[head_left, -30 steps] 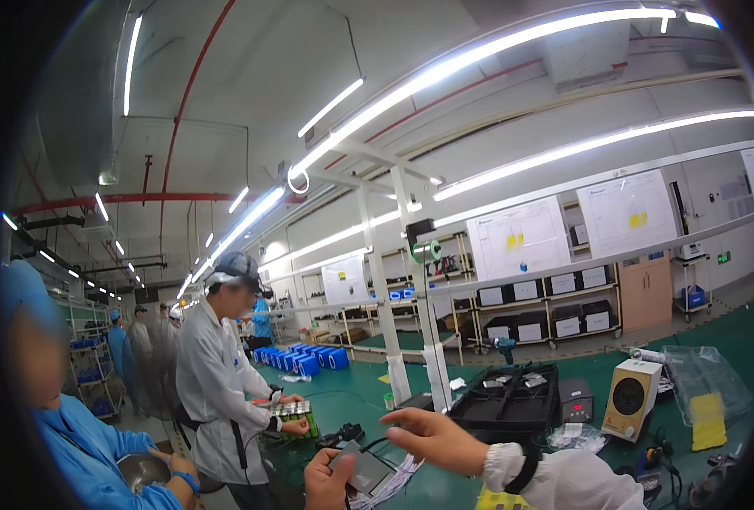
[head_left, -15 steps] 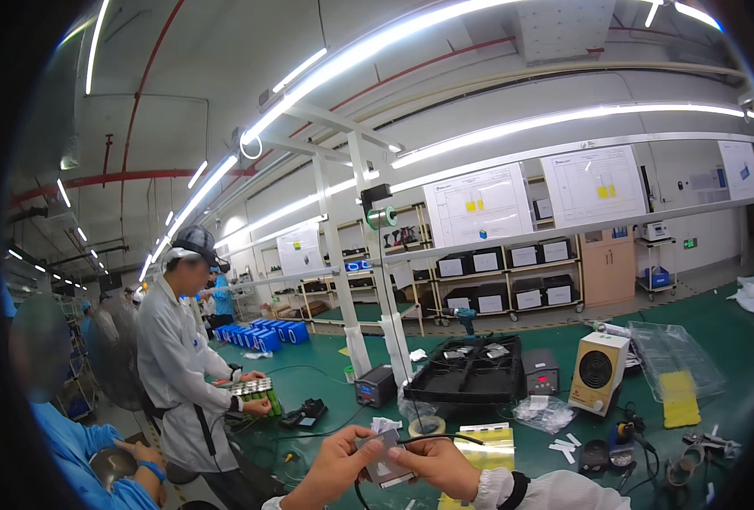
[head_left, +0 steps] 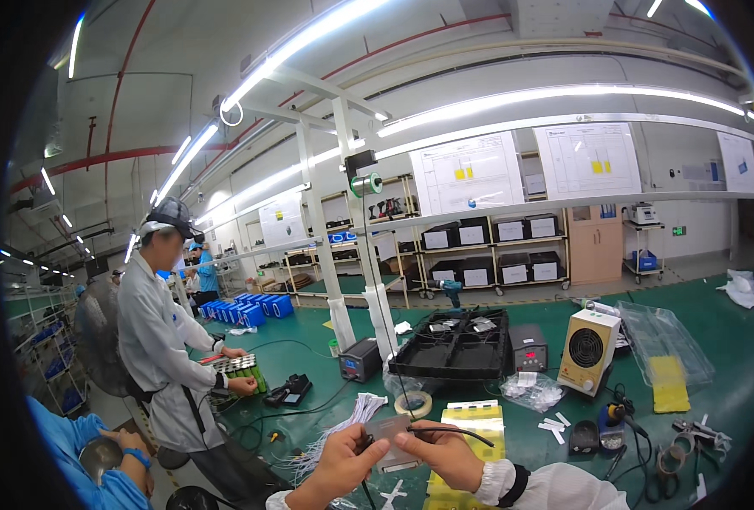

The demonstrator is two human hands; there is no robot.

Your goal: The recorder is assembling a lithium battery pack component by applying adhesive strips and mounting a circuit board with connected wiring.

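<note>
Between my two hands is a flat grey rectangular module (head_left: 391, 442), tilted so its broad face shows. My left hand (head_left: 343, 466) grips its left side with the thumb on the face. Its right edge is pinched by my right hand (head_left: 446, 459), thumb also on top. A black cable (head_left: 466, 434) passes over the right fingers and sticks out to the right; another dark cable hangs below the left hand. Behind the left hand lies a bundle of white wires (head_left: 347, 425). Yellow sheets (head_left: 470, 415) lie behind and beneath the right hand.
Beyond my hands are a tape roll (head_left: 413, 403), a black divided tray (head_left: 449, 353) and a soldering station (head_left: 360, 360). A beige fan unit (head_left: 590, 353) and a soldering iron stand (head_left: 612, 425) are to the right. At left, a co-worker (head_left: 160, 331) handles a battery pack (head_left: 239, 367).
The view has shifted, bringing more of the white wire bundle and yellow sheets into sight. Both hands keep hold of the grey module, whose face is turned slightly more toward me.
</note>
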